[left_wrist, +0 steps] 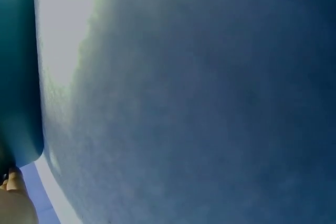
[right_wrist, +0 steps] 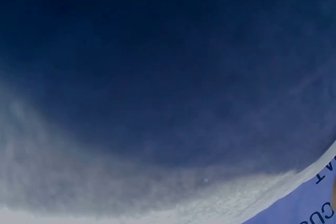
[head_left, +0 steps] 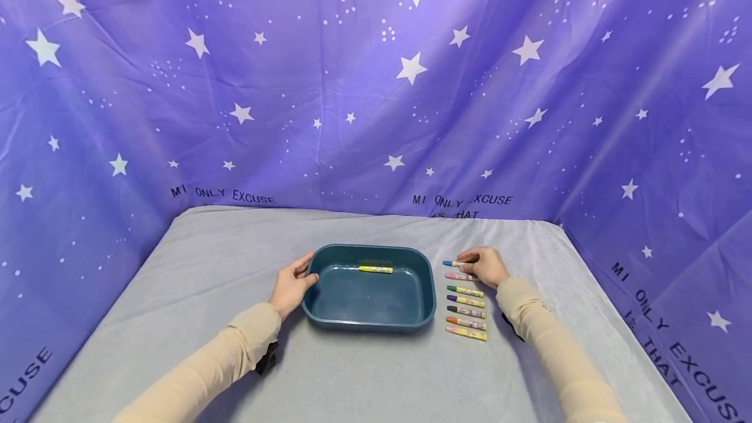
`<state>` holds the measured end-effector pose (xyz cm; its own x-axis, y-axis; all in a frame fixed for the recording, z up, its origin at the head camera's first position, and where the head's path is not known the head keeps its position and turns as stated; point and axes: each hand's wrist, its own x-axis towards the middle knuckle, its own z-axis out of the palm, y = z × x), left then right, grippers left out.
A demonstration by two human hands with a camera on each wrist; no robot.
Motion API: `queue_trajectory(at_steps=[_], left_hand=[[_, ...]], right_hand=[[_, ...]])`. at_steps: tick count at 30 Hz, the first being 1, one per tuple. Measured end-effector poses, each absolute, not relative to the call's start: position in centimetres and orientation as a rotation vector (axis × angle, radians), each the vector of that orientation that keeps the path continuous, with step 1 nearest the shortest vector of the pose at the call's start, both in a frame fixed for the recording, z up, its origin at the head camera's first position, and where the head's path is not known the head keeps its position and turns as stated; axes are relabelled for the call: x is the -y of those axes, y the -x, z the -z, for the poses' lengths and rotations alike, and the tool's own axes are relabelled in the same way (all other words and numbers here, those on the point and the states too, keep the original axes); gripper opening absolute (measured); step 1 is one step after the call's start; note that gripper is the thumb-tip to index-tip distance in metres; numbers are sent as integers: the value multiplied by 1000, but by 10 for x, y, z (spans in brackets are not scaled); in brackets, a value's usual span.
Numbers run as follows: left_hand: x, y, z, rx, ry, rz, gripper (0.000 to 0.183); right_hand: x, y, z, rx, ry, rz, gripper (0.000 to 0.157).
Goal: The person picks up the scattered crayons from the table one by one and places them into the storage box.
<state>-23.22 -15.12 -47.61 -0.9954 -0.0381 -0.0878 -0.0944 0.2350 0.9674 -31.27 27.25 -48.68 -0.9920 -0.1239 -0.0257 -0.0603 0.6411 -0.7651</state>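
Note:
A dark teal plastic basin (head_left: 370,326) sits on the grey cloth, with a yellow crayon (head_left: 376,269) lying inside near its far wall. My left hand (head_left: 292,284) grips the basin's left rim, thumb over the edge and fingers outside. To the right of the basin, my right hand (head_left: 486,266) pinches a blue crayon (head_left: 450,264) at the far end of a column of crayons; its right part is hidden by the fingers. Just below that hand lies a pink crayon (head_left: 457,276). In the left wrist view the basin's side (left_wrist: 18,77) shows at the left edge.
Nearer me in the column lie a green crayon (head_left: 465,291), a purple one (head_left: 466,301), a black one (head_left: 467,312), an orange one (head_left: 467,324) and a light pink-tipped one (head_left: 467,333). Purple star-printed curtain (head_left: 352,83) hangs around the cloth-covered table (head_left: 364,377).

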Motion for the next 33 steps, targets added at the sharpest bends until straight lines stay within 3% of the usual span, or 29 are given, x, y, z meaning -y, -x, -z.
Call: queue_trajectory(at_steps=[20,33], left_hand=[[150,234,477,-2429,142,-1909,58],[150,235,477,-2432,151,-1921,58]], right_hand=[[-264,305,462,-2865,275,1204,25],[-222,291,421,-2989,320,1328,26]])
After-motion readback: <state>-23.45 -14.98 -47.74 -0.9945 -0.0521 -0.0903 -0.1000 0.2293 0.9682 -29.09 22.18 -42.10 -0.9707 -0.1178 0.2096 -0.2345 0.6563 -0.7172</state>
